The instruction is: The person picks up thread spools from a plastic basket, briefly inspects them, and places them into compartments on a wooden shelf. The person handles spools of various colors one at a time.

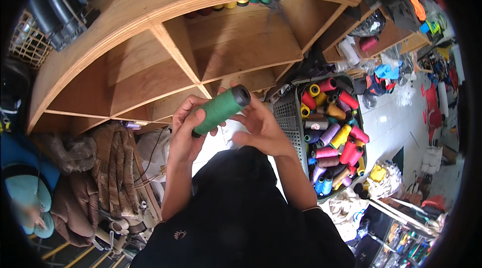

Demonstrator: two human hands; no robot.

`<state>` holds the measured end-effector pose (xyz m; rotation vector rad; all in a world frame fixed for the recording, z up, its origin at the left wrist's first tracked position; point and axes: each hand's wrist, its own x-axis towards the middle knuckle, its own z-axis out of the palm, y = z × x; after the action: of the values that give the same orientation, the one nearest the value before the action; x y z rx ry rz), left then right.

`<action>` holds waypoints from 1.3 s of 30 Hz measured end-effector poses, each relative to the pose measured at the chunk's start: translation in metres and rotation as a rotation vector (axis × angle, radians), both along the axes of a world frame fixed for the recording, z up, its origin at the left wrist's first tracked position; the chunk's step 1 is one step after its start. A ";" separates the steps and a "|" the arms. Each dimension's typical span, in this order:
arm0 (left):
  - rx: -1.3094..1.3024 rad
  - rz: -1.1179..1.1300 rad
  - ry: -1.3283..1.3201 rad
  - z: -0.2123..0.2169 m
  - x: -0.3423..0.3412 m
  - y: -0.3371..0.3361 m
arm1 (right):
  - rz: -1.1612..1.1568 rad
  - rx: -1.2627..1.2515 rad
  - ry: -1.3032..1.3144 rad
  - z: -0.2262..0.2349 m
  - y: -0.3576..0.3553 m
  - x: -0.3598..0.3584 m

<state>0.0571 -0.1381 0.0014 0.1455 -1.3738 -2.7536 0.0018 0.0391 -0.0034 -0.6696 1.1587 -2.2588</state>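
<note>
My left hand (184,126) is wrapped round a large spool of green thread (219,112), its thumb along the near side. The spool tilts, with its black core end up to the right. My right hand (261,128) is beside that end, fingers spread and partly behind the spool; whether they touch it I cannot tell. Beyond both hands is a wooden shelf unit (201,79) with square compartments. A dark crate (301,155) to the right holds many thread spools in red, yellow, purple and blue.
Several spools (230,5) line the back of an upper compartment. Brown cloth (116,167) and a clear plastic bag (73,152) are at the left. White bags (346,205) lie below the crate. Tiled floor (386,122) shows at the right, with cluttered items beyond it.
</note>
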 end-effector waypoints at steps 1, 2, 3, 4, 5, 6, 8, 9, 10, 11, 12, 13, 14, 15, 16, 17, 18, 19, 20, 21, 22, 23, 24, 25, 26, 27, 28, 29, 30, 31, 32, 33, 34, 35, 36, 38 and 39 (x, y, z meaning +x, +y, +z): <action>0.042 0.015 -0.017 -0.002 -0.002 0.004 | -0.026 0.017 -0.056 0.002 -0.006 0.004; 0.083 0.040 -0.028 -0.004 -0.005 0.007 | -0.041 0.032 -0.106 0.006 -0.012 0.006; 0.040 0.115 -0.039 -0.005 -0.007 0.012 | -0.056 0.047 -0.156 0.009 -0.017 0.008; -0.004 0.192 -0.050 -0.006 -0.008 0.019 | -0.080 0.023 -0.170 0.007 -0.019 0.011; -0.048 0.272 -0.064 -0.008 -0.007 0.023 | -0.100 -0.002 -0.189 0.003 -0.021 0.017; -0.097 0.319 -0.033 -0.011 -0.007 0.024 | -0.118 -0.026 -0.208 0.002 -0.023 0.020; -0.191 0.414 0.021 -0.019 -0.006 0.025 | -0.178 -0.009 -0.304 0.006 -0.024 0.020; -0.277 0.462 -0.013 -0.018 -0.007 0.025 | -0.207 0.003 -0.356 0.007 -0.023 0.021; -0.209 0.484 -0.041 -0.018 -0.007 0.023 | -0.166 0.058 -0.308 0.005 -0.018 0.023; -0.142 0.510 -0.064 -0.018 -0.008 0.020 | -0.121 0.110 -0.253 0.004 -0.010 0.021; -0.075 0.535 -0.085 -0.018 -0.007 0.016 | -0.075 0.162 -0.198 0.005 -0.006 0.020; 0.027 0.448 -0.087 -0.019 -0.004 0.007 | -0.080 0.144 -0.187 0.009 -0.004 0.023; 0.118 0.414 -0.119 -0.018 -0.002 0.002 | -0.114 0.179 -0.132 0.006 -0.002 0.022; 0.210 0.378 -0.151 -0.016 -0.001 -0.001 | -0.149 0.213 -0.077 0.000 -0.002 0.021; 0.301 0.342 -0.183 -0.014 0.000 -0.004 | -0.184 0.247 -0.022 -0.003 -0.002 0.020; 0.355 0.286 -0.171 -0.014 0.001 -0.007 | -0.295 0.298 0.002 -0.001 -0.007 0.019; 0.379 0.272 -0.173 -0.012 0.002 -0.008 | -0.321 0.342 0.053 0.001 -0.010 0.019; 0.402 0.258 -0.176 -0.011 0.004 -0.008 | -0.349 0.387 0.104 0.004 -0.012 0.019; 0.429 0.243 -0.178 -0.009 0.005 -0.008 | -0.376 0.435 0.157 0.008 -0.014 0.018; 0.428 0.245 -0.184 -0.008 0.006 -0.008 | -0.376 0.495 0.237 0.020 -0.016 0.018; 0.427 0.246 -0.189 -0.007 0.008 -0.007 | -0.421 0.486 0.353 0.021 -0.019 0.018; 0.426 0.244 -0.192 -0.005 0.009 -0.005 | -0.468 0.477 0.470 0.023 -0.023 0.017; 0.473 0.236 -0.204 -0.003 0.010 -0.004 | -0.515 0.467 0.588 0.024 -0.026 0.016; 0.520 0.227 -0.217 -0.001 0.012 -0.002 | -0.554 0.387 0.646 0.020 -0.030 0.015; 0.568 0.223 -0.227 0.001 0.013 -0.001 | -0.556 0.413 0.713 0.017 -0.030 0.014; 0.570 0.186 -0.236 0.001 0.013 -0.002 | -0.557 0.439 0.780 0.015 -0.028 0.012; 0.572 0.150 -0.245 0.000 0.014 -0.003 | -0.557 0.465 0.847 0.013 -0.028 0.011; 0.572 0.116 -0.255 -0.002 0.014 -0.005 | -0.610 0.450 0.877 0.011 -0.031 0.009; 0.563 0.121 -0.261 -0.003 0.015 -0.005 | -0.637 0.443 0.879 0.011 -0.031 0.009; 0.555 0.126 -0.266 -0.003 0.014 -0.004 | -0.664 0.436 0.881 0.012 -0.030 0.008; 0.548 0.134 -0.271 -0.004 0.015 -0.005 | -0.687 0.428 0.883 0.013 -0.029 0.007; 0.531 0.118 -0.273 0.000 0.015 -0.005 | -0.688 0.432 0.895 0.014 -0.029 0.007; 0.489 0.140 -0.266 0.001 0.015 -0.005 | -0.688 0.437 0.906 0.015 -0.029 0.006; 0.453 0.164 -0.259 0.001 0.016 -0.002 | -0.684 0.444 0.919 0.016 -0.028 0.006; 0.416 0.188 -0.252 0.001 0.017 0.000 | -0.684 0.449 0.934 0.017 -0.028 0.006; 0.251 0.273 -0.156 0.002 0.016 0.007 | -0.680 0.457 0.963 0.019 -0.028 0.007; 0.168 0.317 -0.111 0.003 0.016 0.010 | -0.681 0.468 0.982 0.021 -0.028 0.007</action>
<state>0.0730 -0.1278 0.0041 0.4856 -1.0322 -2.6186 0.0090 0.0108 0.0179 -1.4025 2.6027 -1.9597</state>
